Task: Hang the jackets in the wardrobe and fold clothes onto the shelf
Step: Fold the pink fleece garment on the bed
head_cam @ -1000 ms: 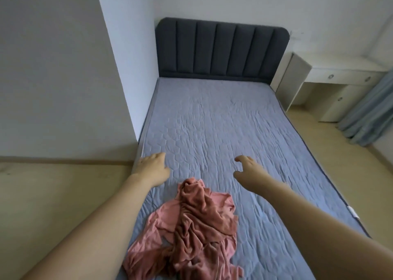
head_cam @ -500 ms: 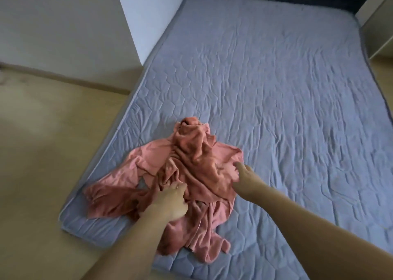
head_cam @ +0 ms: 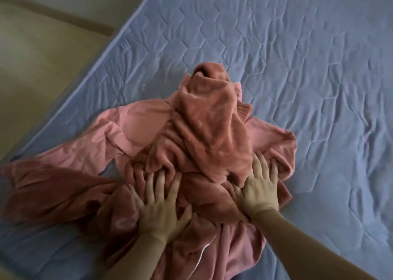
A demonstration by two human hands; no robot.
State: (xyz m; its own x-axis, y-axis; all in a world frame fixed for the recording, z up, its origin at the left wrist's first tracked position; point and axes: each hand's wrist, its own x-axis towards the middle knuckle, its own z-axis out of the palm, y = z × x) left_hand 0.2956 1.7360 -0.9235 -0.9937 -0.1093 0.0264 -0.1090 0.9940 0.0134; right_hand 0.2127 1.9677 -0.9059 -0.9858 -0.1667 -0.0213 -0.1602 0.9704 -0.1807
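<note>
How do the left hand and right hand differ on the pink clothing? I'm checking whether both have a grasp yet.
The left hand sits nearer the middle of the pink clothing, fingers widely spread; the right hand sits toward its right edge, fingers closer together. The left fingertips sink into folds, while the right fingers lie straighter on top. Both lie palm down on the heap, neither plainly gripping it.

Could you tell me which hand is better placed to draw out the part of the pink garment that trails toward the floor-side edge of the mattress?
Left, I'd say. The left hand lies spread on the pink garment nearest that trailing part; the right hand presses the opposite side.
</note>
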